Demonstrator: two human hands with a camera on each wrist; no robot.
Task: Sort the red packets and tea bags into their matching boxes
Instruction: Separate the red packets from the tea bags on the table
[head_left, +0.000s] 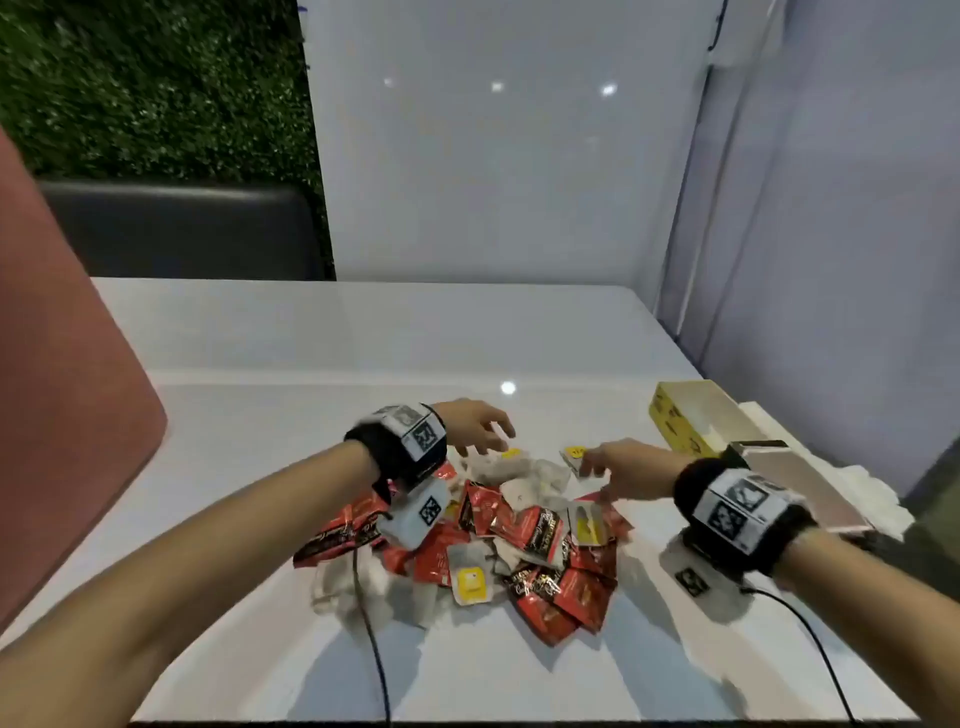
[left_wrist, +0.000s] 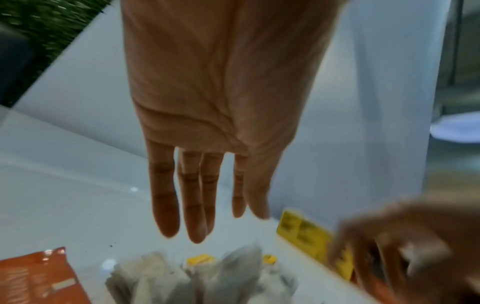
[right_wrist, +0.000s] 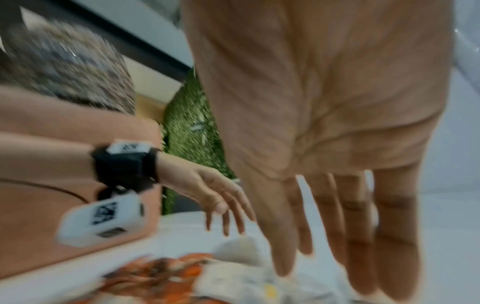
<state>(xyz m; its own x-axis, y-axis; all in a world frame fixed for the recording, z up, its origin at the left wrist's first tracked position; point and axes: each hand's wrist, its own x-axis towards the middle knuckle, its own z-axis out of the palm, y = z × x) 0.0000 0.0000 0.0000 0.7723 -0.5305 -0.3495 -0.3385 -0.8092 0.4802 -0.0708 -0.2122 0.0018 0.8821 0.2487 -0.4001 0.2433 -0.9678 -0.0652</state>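
Note:
A heap of red packets (head_left: 524, 535) mixed with pale tea bags (head_left: 519, 475) lies on the white table (head_left: 311, 364) in front of me. My left hand (head_left: 480, 426) hovers over the heap's far left side, fingers straight and spread, holding nothing; the left wrist view shows its fingers (left_wrist: 166, 205) above tea bags (left_wrist: 197, 275) and a red packet (left_wrist: 39, 279). My right hand (head_left: 608, 462) hovers over the far right of the heap, fingers (right_wrist: 337, 236) straight, empty. A yellow box (head_left: 691, 415) stands open at the right, with a pinkish box (head_left: 800, 483) beside it.
A wall panel (head_left: 493, 156) closes off the far side and a partition (head_left: 831, 208) the right. A dark seat back (head_left: 182, 228) sits beyond the table's left end. White crumpled paper (head_left: 878, 499) lies under the boxes. Cables (head_left: 374, 649) trail from both wrists across the table.

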